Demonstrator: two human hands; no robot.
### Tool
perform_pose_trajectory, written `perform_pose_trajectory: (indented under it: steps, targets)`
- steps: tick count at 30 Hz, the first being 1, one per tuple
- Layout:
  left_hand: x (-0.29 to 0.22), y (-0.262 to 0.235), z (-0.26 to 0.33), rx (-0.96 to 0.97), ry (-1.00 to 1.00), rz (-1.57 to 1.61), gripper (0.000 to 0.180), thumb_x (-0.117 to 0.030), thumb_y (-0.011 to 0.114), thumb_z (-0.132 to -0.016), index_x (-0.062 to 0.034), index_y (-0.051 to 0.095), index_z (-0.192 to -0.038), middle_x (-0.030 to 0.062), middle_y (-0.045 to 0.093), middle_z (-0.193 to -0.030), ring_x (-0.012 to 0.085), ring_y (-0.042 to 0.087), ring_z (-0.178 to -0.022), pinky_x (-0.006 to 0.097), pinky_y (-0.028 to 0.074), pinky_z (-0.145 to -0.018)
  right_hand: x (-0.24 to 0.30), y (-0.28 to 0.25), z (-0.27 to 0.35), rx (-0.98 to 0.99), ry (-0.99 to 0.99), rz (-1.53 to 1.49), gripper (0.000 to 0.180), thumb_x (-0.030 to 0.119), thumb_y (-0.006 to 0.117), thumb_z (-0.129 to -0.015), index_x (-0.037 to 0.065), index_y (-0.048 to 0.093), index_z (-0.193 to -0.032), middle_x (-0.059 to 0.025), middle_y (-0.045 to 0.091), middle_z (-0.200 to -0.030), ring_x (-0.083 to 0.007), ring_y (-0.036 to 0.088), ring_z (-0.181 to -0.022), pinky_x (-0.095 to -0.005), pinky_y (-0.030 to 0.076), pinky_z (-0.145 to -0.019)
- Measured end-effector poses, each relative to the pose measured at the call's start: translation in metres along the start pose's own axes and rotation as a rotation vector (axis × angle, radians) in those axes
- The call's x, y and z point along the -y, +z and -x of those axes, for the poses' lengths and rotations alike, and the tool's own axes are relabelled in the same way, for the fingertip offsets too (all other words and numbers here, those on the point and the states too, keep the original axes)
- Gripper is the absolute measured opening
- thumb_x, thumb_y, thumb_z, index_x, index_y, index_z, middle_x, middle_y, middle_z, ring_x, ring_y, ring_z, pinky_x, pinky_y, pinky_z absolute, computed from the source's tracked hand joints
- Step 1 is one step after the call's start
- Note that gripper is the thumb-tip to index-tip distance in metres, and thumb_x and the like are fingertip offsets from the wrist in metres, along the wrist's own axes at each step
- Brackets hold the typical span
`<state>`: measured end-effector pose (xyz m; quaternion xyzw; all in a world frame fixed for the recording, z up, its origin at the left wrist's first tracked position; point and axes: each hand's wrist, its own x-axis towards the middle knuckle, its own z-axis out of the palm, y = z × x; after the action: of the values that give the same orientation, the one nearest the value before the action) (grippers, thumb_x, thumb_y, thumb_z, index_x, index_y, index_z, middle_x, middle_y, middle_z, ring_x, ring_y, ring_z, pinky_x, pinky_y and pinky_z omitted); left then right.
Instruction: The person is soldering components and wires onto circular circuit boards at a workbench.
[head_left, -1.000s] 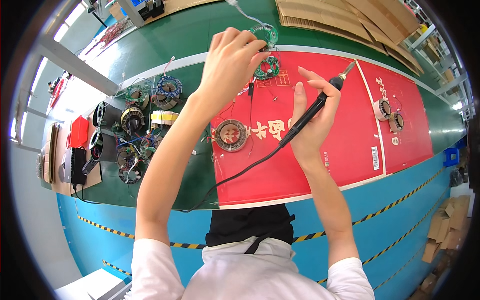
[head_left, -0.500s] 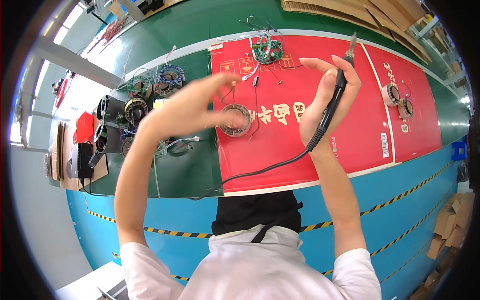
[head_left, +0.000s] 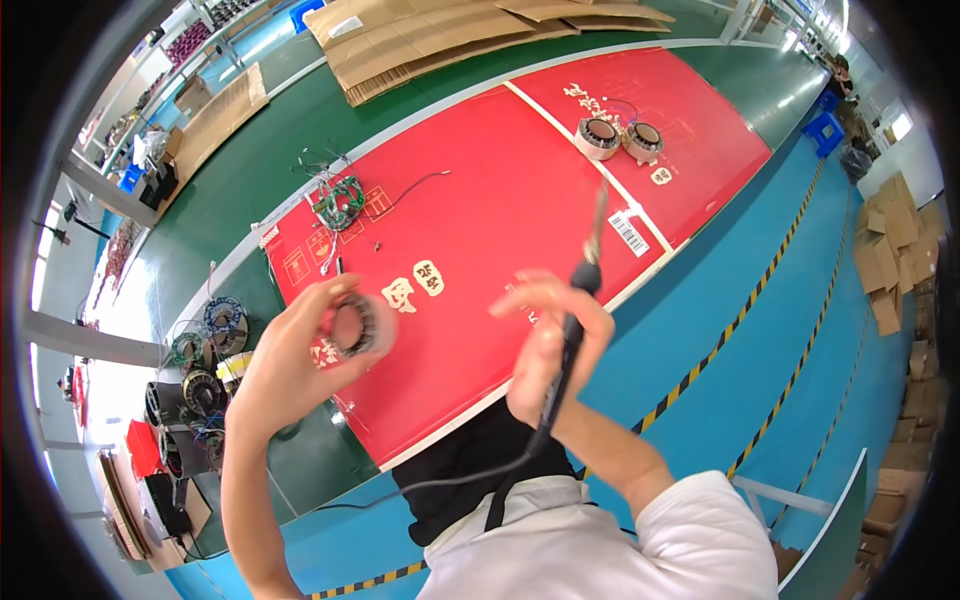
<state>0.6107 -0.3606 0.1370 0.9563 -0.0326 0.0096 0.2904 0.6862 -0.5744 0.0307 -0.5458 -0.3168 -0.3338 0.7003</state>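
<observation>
My left hand (head_left: 283, 368) is closed around the rim of a ring-shaped motor stator (head_left: 353, 324), held above the red sheet. The stator has a pale outer band and dark teeth inside, and it is slightly blurred. In my right hand (head_left: 545, 325) is a soldering iron (head_left: 572, 352) with a black handle, its metal tip pointing up and away. The iron's cord runs off to the lower left. Green ring circuit boards (head_left: 340, 203) with loose wires lie at the sheet's far left. Two more stators (head_left: 598, 139) stand side by side toward the far right.
The red sheet (head_left: 470, 200) covers much of the green table (head_left: 295, 465). At the left stand black cylindrical housings (head_left: 165, 403), wired rings and a red box (head_left: 144, 448). Flat cardboard (head_left: 420, 50) lies along the far side. Cartons (head_left: 895, 245) are piled on the right.
My left hand has taken hold of the stator and lifted it off the red sheet. The view has swung to the right. The soldering iron stays in my right hand.
</observation>
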Motion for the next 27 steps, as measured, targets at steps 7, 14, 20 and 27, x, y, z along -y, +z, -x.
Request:
perform_pose_trajectory:
  steps: [7,14,20,27]
  targets:
    - [-0.033,0.098,-0.151,0.073,0.392,-0.003,0.057,-0.029,0.072,-0.083,-0.0048,0.05,-0.13,0.0185,0.059,-0.122,0.0367,0.063,-0.108,0.045,0.052,-0.089,0.029,-0.051,0.03,-0.11,0.152,0.242,0.024,0.021,0.039,-0.103,0.003,0.038,-0.118,-0.0165,0.062,-0.084,-0.0206,0.058,-0.074,-0.0505,0.046,-0.094]
    - [-0.04,0.114,-0.164,-0.239,0.285,0.203,0.059,-0.03,0.069,-0.089,0.001,0.046,-0.133,0.022,0.055,-0.13,0.037,0.054,-0.122,0.042,0.047,-0.1,0.035,-0.064,0.035,-0.056,0.253,0.284,0.019,0.014,0.044,-0.102,0.003,0.04,-0.117,-0.0158,0.062,-0.082,-0.0197,0.058,-0.075,-0.0419,0.048,-0.085]
    - [-0.015,0.088,-0.066,-0.155,0.24,0.201,0.033,-0.022,0.066,-0.091,0.0001,0.06,-0.115,0.0189,0.065,-0.112,0.0334,0.062,-0.109,0.042,0.049,-0.094,0.023,-0.043,0.049,0.083,0.274,0.234,0.021,0.014,0.041,-0.105,0.0,0.041,-0.121,-0.0165,0.064,-0.088,-0.0202,0.059,-0.076,-0.0353,0.049,-0.079]
    - [0.022,0.093,0.065,-0.547,-0.087,0.398,0.01,-0.005,0.064,-0.092,0.0016,0.066,-0.1,0.0121,0.07,-0.081,0.0211,0.071,-0.074,0.029,0.054,-0.065,0.014,0.0,0.047,0.274,0.285,0.106,0.024,0.015,0.039,-0.105,-0.003,0.046,-0.119,-0.0111,0.054,-0.087,-0.0181,0.055,-0.072,-0.0445,0.052,-0.084]
